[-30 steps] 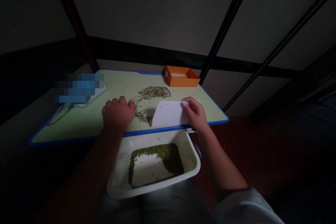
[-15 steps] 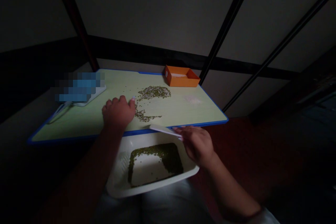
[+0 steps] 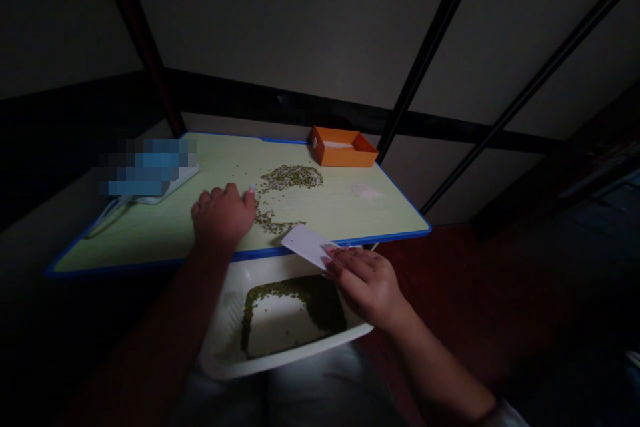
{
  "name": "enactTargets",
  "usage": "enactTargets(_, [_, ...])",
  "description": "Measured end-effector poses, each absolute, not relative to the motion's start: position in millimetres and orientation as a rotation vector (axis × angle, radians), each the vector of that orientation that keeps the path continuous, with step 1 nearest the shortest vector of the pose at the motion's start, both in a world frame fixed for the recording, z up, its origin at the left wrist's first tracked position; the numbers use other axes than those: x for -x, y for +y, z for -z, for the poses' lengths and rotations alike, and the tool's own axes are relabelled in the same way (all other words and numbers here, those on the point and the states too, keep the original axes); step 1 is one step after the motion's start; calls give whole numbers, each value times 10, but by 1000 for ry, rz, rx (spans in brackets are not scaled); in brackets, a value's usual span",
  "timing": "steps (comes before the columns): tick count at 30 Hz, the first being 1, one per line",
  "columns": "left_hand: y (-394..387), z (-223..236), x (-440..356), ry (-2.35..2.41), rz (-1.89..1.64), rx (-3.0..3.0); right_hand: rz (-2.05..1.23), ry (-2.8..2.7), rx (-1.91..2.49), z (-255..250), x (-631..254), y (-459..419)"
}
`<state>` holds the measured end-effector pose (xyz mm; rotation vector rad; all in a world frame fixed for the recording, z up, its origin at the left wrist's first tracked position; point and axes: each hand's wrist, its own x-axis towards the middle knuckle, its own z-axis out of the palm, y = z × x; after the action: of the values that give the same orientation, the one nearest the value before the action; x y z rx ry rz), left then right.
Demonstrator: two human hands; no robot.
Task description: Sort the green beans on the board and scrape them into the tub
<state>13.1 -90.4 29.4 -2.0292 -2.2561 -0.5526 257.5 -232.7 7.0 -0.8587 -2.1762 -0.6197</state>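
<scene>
Pinching scraper (image 3: 307, 245) endwise in right hand (image 3: 373, 287) over basin (image 3: 280, 362), likely freeing its edge; resting left hand (image 3: 224, 217) beyond, with thumb spread.

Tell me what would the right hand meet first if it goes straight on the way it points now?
Led by the white scraper it holds, the right hand would probably meet the near patch of green grains first; depth is unclear, so it could catch the table's blue edge instead.

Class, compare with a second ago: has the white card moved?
Yes, toward the person: the white card, earlier above the tabletop, now slants across the table's blue front edge, partly over the basin.
</scene>
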Motion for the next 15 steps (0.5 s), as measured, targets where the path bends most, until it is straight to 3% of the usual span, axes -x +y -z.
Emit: enactTargets(15, [-923, -320, -149, -2270, 518, 2023, 724, -2110, 879, -56, -2678, -2310])
